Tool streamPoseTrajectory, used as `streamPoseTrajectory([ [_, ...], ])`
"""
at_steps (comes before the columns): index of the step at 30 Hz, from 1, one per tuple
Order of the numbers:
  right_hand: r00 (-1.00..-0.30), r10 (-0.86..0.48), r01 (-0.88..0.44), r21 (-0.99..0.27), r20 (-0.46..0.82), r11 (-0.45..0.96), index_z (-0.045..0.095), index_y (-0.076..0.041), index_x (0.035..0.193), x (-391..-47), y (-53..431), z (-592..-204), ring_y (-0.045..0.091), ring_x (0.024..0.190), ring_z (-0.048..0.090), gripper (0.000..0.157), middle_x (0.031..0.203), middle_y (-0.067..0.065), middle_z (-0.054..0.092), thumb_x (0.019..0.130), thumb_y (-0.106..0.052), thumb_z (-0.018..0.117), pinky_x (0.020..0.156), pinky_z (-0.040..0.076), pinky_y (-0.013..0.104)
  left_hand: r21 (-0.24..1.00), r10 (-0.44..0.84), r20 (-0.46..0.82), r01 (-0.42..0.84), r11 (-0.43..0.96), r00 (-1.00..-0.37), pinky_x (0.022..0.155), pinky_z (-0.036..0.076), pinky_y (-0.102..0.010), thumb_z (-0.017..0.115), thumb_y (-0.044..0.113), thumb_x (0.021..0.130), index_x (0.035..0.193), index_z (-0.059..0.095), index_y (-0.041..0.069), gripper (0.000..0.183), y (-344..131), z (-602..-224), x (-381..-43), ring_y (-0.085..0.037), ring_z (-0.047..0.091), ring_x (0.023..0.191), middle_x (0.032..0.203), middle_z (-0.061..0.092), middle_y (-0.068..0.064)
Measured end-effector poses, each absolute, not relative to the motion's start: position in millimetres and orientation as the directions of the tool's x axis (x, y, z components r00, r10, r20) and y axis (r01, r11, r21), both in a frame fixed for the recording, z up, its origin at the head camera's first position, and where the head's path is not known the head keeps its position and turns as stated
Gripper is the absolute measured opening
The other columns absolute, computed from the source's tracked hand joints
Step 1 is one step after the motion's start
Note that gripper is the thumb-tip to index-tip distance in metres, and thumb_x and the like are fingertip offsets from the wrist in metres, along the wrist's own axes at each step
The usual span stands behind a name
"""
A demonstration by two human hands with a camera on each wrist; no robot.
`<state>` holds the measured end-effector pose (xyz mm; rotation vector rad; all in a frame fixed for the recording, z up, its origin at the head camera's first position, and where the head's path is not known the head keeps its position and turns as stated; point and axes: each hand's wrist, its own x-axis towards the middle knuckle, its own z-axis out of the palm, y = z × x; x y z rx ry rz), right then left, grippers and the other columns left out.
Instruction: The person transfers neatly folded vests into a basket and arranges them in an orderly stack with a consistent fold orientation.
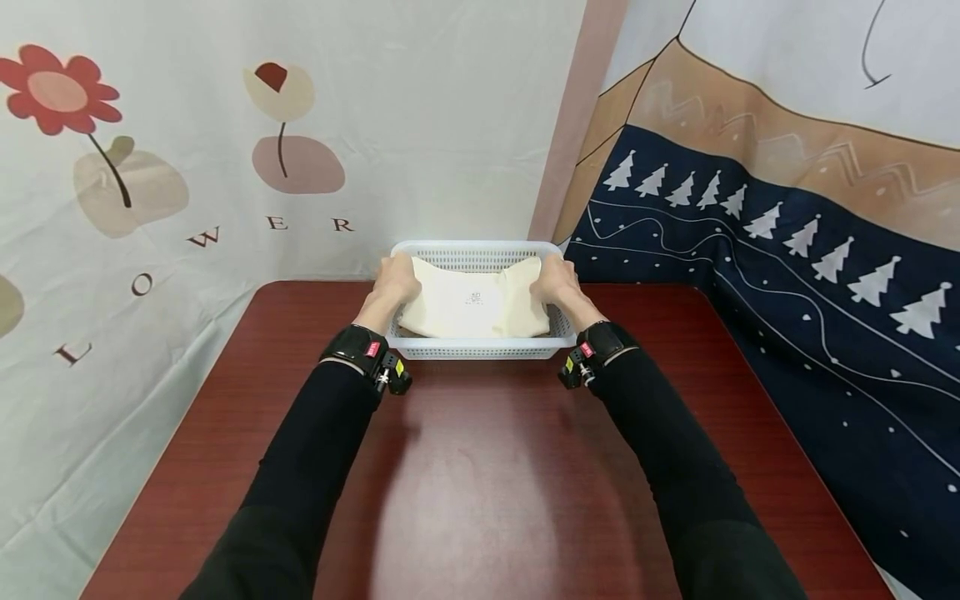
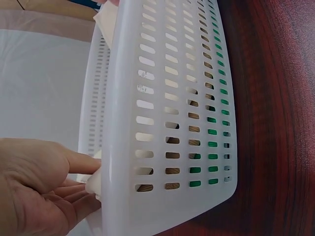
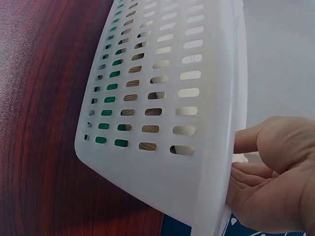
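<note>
A cream cloth [image 1: 474, 298] with a small dark print lies spread inside a white perforated plastic basket [image 1: 480, 348]. At the cloth's left end my left hand [image 1: 396, 286] pinches its edge; thumb and curled fingers around the fabric show in the left wrist view, just inside the basket's rim [image 2: 114, 123]. Opposite it, my right hand [image 1: 558, 283] grips the cloth's right end, its fingertips partly hidden behind the rim [image 3: 224, 113] in the right wrist view. Something green [image 2: 212, 156] and something brown with a wood-like grain [image 2: 172, 155] show through the basket's slots, below the cloth.
The basket stands at the far edge of a dark red wooden table [image 1: 472, 467]. A white curtain with flower prints [image 1: 450, 125] hangs behind it. To the right is a navy fabric with white trees [image 1: 787, 275].
</note>
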<state>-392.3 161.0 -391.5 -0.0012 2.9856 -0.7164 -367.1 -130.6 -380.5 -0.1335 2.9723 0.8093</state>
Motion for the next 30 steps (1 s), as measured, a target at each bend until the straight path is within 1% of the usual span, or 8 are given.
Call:
streamPoseTrajectory([
  [7,-0.997,-0.052,-0.025,-0.413,-0.055,0.910,0.063,0.006,0.116,-390.6,160.0,-392.4,0.036,0.108,0.058,0.021,0.120,0.023,0.066,0.098,-0.006,0.063,0.095,0.057,0.048,0.495,-0.023,-0.153,-0.097,0.863,-0.988,0.094,0.064,-0.046,0.053,0.001,0.109,0.129,0.066,-0.007,0.025,-131.6,-378.9,-371.5,-0.040,0.069,0.121,0.137,0.069,-0.028],
  [13,-0.996,-0.090,-0.080,-0.414,-0.004,0.907,0.061,0.009,0.133,-389.9,160.1,-388.8,0.037,0.114,0.062,0.037,0.130,0.027,0.068,0.101,-0.010,0.065,0.099,0.059,0.049,0.494,0.029,-0.076,-0.013,0.869,-0.997,0.098,0.064,-0.047,0.060,0.002,0.103,0.129,0.067,-0.008,0.028,-141.9,-393.6,-401.3,-0.037,0.067,0.116,0.133,0.070,-0.026],
  [16,-0.991,-0.132,-0.122,-0.445,0.008,0.887,0.063,0.009,0.139,-395.1,162.3,-387.5,0.039,0.119,0.062,0.042,0.136,0.027,0.068,0.102,-0.009,0.064,0.106,0.058,0.051,0.490,0.061,-0.046,0.031,0.871,-0.997,0.095,0.063,-0.047,0.059,0.000,0.102,0.127,0.069,-0.009,0.029,-140.4,-385.0,-396.7,-0.036,0.066,0.112,0.129,0.070,-0.026],
  [17,-0.988,-0.155,-0.139,-0.452,0.002,0.881,0.063,0.009,0.142,-398.3,163.4,-387.7,0.039,0.122,0.062,0.044,0.140,0.027,0.068,0.101,-0.008,0.064,0.109,0.057,0.051,0.470,0.071,-0.056,0.036,0.882,-0.996,0.096,0.062,-0.050,0.058,-0.002,0.101,0.128,0.069,-0.010,0.030,-133.1,-369.1,-380.8,-0.039,0.064,0.112,0.130,0.068,-0.027],
  [21,-0.948,-0.316,-0.262,-0.453,-0.046,0.852,0.061,0.006,0.152,-429.3,175.2,-409.2,0.034,0.124,0.062,0.056,0.153,0.025,0.066,0.099,-0.009,0.066,0.111,0.055,0.046,0.384,0.189,-0.130,0.127,0.915,-0.973,0.088,0.058,-0.042,0.058,-0.004,0.102,0.126,0.067,-0.009,0.026,-133.4,-359.7,-372.6,-0.034,0.061,0.104,0.120,0.065,-0.022],
  [24,-0.895,-0.430,-0.349,-0.420,-0.115,0.838,0.062,0.010,0.143,-437.7,177.3,-418.3,0.032,0.105,0.060,0.049,0.132,0.024,0.068,0.097,-0.004,0.065,0.093,0.054,0.041,0.319,0.265,-0.223,0.187,0.929,-0.938,0.086,0.056,-0.037,0.058,-0.004,0.101,0.132,0.063,-0.009,0.031,-135.3,-358.7,-371.4,-0.032,0.060,0.104,0.119,0.062,-0.020],
  [26,-0.871,-0.468,-0.391,-0.367,-0.151,0.844,0.063,0.012,0.124,-432.8,173.2,-417.7,0.033,0.090,0.054,0.033,0.107,0.023,0.062,0.092,0.002,0.061,0.080,0.049,0.041,0.301,0.282,-0.272,0.197,0.933,-0.920,0.086,0.054,-0.036,0.058,-0.003,0.101,0.135,0.061,-0.009,0.035,-136.1,-359.3,-370.4,-0.032,0.060,0.106,0.121,0.061,-0.021],
  [30,-0.857,-0.479,-0.409,-0.312,-0.191,0.857,0.058,0.000,0.100,-439.0,173.1,-430.1,0.027,0.077,0.047,0.012,0.088,0.011,0.049,0.089,0.003,0.058,0.069,0.042,0.036,0.287,0.275,-0.343,0.179,0.941,-0.898,0.090,0.052,-0.037,0.054,0.002,0.104,0.137,0.058,-0.008,0.034,-138.6,-363.5,-371.8,-0.032,0.059,0.107,0.123,0.059,-0.020],
])
